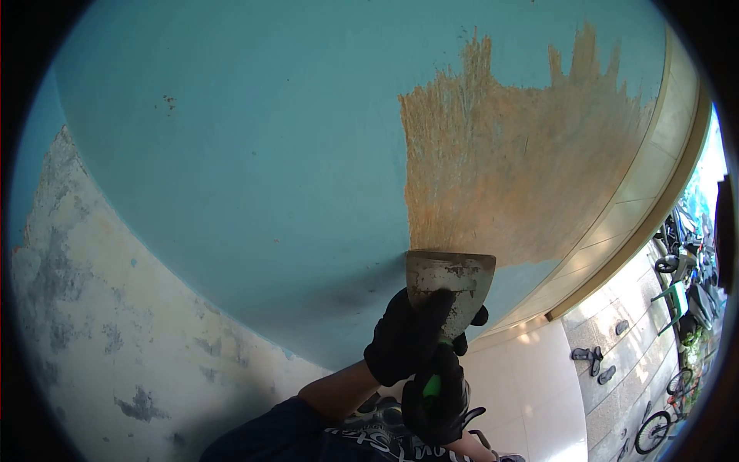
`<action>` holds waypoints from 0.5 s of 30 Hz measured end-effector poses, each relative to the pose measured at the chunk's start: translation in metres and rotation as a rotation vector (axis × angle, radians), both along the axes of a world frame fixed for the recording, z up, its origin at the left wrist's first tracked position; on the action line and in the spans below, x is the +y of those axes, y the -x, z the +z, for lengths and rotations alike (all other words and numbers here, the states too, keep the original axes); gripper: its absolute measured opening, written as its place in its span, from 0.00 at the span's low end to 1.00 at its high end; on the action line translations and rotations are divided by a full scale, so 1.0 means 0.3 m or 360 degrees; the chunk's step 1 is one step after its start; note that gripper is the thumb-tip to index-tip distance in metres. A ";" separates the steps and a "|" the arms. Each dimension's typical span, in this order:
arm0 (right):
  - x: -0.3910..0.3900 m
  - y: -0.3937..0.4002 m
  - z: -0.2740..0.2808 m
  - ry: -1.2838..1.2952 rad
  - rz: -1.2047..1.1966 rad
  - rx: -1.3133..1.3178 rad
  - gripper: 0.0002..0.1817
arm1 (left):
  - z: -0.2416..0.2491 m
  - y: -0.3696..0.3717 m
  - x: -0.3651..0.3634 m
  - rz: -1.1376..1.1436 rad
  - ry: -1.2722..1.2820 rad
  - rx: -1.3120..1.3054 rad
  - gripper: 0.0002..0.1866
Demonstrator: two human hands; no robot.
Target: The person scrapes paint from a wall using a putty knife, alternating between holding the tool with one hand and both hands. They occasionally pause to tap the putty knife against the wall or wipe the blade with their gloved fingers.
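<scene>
A wide scraper [466, 289] with a worn, paint-flecked metal blade has its edge against the blue wall [231, 154], at the lower border of a bare brownish patch [523, 162]. My left hand [408, 335], in a black glove, is closed around the blade's lower part and neck, with a finger or thumb lying over the blade's face. Below it my right hand [439, 404], also black-gloved, wraps around the green handle [433, 386]. Part of the handle is hidden under the gloves.
To the left is a whitish, grey-blotched surface [138, 331]. A cream-coloured border [654, 162] edges the wall at right. Pale floor tiles [523, 385] lie at lower right, with sandals [594, 359], a green plastic chair [674, 304], a bicycle [654, 431] and motorbikes [677, 239] beyond.
</scene>
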State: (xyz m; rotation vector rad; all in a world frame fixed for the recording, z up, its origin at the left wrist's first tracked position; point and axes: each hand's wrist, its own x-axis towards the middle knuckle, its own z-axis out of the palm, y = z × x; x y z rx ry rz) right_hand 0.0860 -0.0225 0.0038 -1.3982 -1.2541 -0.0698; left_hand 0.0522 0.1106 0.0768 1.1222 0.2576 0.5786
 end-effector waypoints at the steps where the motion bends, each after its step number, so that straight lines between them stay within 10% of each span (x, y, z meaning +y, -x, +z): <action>1: -0.002 0.000 -0.001 0.0002 -0.0005 0.0008 0.40 | 0.008 0.007 -0.001 -0.0022 -0.0024 0.0009 0.25; 10: -0.052 0.049 -0.078 0.0181 -0.0202 -0.0099 0.39 | 0.018 0.017 0.000 -0.0087 -0.0021 0.0015 0.30; 12: -0.054 0.091 -0.196 0.0535 -0.0699 0.0157 0.19 | 0.026 0.021 0.002 -0.0108 -0.0022 0.0012 0.31; 15: -0.047 0.064 -0.122 0.0388 -0.0471 0.0076 0.26 | 0.038 0.021 0.011 -0.0144 0.0014 0.0032 0.31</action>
